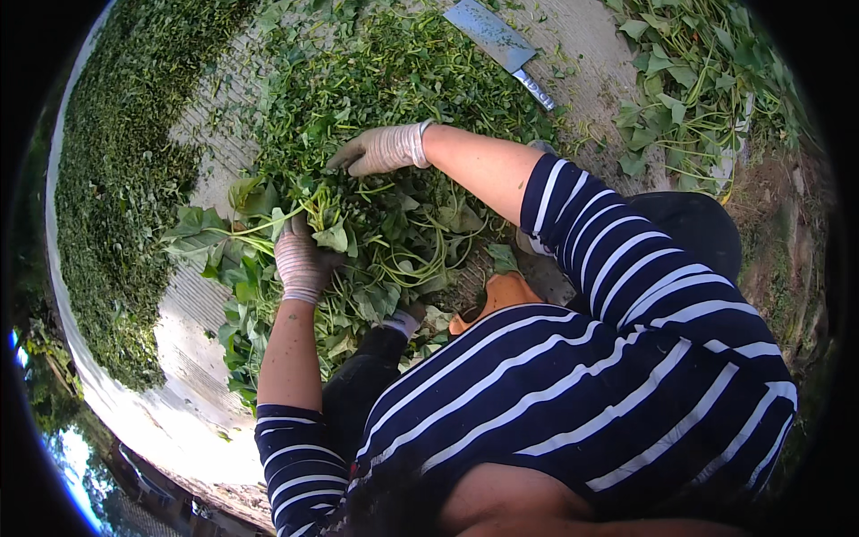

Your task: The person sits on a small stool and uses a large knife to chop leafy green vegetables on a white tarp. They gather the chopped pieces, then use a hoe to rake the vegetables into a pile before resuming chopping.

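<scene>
My left hand (300, 259), in a striped knit glove with dirt-darkened fingers, is closed round a bunch of leafy green vines (331, 224). Pale stems and broad leaves stick out on both sides of its fist. My right hand (383, 150), gloved the same way, hovers palm down just beyond the bunch, over chopped greens (358, 80). Its fingers reach forward, slightly bent and apart, and I see nothing in them. Below and between the hands lies a tangle of uncut vines (420, 237). A cleaver (492, 36) with a metal handle lies flat past my right hand.
Whole leafy vines (689, 80) are heaped at the far right. A wide layer of finely chopped greens (116, 197) covers the ribbed concrete (192, 318) on the left. An orange object (501, 295), partly hidden, sits close to my body. Bare soil (778, 259) borders the right side.
</scene>
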Motion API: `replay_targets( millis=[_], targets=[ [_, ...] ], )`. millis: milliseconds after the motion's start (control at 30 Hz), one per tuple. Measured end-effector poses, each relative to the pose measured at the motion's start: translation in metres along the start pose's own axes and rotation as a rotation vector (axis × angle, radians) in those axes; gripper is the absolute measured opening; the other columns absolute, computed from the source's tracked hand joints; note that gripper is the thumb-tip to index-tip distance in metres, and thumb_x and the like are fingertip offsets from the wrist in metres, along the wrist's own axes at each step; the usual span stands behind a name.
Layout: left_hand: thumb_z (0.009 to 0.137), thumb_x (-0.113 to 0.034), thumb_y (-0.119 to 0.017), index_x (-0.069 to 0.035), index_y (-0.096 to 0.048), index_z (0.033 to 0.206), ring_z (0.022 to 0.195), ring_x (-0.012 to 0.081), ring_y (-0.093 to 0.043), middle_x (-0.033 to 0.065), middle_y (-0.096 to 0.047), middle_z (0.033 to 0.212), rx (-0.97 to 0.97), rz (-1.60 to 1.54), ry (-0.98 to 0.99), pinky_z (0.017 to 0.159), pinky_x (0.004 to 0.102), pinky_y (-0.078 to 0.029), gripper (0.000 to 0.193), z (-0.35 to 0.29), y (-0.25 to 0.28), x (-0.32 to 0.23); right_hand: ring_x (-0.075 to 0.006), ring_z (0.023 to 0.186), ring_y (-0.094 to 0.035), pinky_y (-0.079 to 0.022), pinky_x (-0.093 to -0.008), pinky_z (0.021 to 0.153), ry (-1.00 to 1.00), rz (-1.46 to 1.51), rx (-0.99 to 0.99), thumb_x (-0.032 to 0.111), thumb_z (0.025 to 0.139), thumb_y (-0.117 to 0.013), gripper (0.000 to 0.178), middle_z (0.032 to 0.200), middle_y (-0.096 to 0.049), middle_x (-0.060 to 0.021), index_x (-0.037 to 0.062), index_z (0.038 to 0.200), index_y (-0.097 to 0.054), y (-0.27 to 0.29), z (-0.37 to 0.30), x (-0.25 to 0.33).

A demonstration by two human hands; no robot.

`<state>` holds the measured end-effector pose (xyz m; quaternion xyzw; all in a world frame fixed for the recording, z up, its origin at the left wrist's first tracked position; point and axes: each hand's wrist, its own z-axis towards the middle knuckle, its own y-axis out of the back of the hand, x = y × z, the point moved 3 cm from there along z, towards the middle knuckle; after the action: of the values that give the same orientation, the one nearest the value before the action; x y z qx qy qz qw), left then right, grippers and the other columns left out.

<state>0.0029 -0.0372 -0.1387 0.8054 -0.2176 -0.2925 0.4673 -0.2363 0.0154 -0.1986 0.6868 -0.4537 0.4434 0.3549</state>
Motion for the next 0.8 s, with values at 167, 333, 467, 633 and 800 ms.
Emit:
replay_targets(
  millis=[167,333,467,633,800],
  targets=[
    [0.048,-0.041,-0.094,0.0,-0.047,0.133,0.113,0.0395,-0.06,0.0239,-0.059,0.125,0.21,-0.078,0.079,0.096,0.0439,-0.051,0.105,0.05,-0.016,0.013,-0.035,0.129,-0.053,-0.044,-0.0416,0.108,-0.599,-0.352,-0.74,0.033,0.088,-0.064,0.059,0.144,-0.051,-0.0197,0.0182,0.144,-0.051,0.105,-0.083,-0.062],
    [0.049,-0.042,-0.094,0.0,-0.045,0.136,0.116,0.0391,-0.059,0.0246,-0.059,0.129,0.221,-0.15,0.042,0.098,0.0436,-0.05,0.109,0.056,-0.013,0.024,-0.0466,0.146,-0.022,-0.03,-0.0529,0.117,-1.079,-0.244,-0.765,0.054,0.083,-0.071,0.096,0.161,-0.014,-0.0227,0.0219,0.158,-0.021,0.005,-0.157,-0.098],
    [0.048,-0.041,-0.095,-0.002,-0.046,0.136,0.114,0.0371,-0.06,0.023,-0.059,0.128,0.243,-0.266,0.036,0.099,0.0424,-0.049,0.108,0.053,-0.016,0.03,-0.0408,0.137,-0.036,-0.036,-0.047,0.112,-1.208,0.249,-0.889,0.046,0.083,-0.072,0.084,0.154,-0.024,-0.02,0.0164,0.151,-0.032,-0.133,-0.136,-0.077],
    [0.049,-0.038,-0.095,-0.003,-0.05,0.129,0.108,0.0305,-0.063,0.0167,-0.066,0.118,0.238,-0.535,-0.012,0.096,0.0398,-0.05,0.099,0.037,-0.005,0.039,-0.0336,0.112,-0.057,-0.045,-0.0409,0.1,-0.857,0.984,-0.742,0.035,0.09,-0.064,0.05,0.124,-0.055,-0.0145,0.0057,0.129,-0.051,-0.197,-0.041,-0.06],
    [0.059,-0.008,-0.094,-0.004,-0.042,0.136,0.107,0.0208,-0.064,0.0069,-0.066,0.119,0.234,-1.093,0.041,0.098,0.0361,-0.052,0.093,0.015,0.055,0.051,-0.0288,0.102,-0.063,-0.048,-0.0373,0.094,-0.68,0.676,-0.561,0.029,0.095,-0.057,0.042,0.115,-0.065,-0.013,0.0076,0.131,-0.052,-0.128,0.027,-0.067]
  ],
)
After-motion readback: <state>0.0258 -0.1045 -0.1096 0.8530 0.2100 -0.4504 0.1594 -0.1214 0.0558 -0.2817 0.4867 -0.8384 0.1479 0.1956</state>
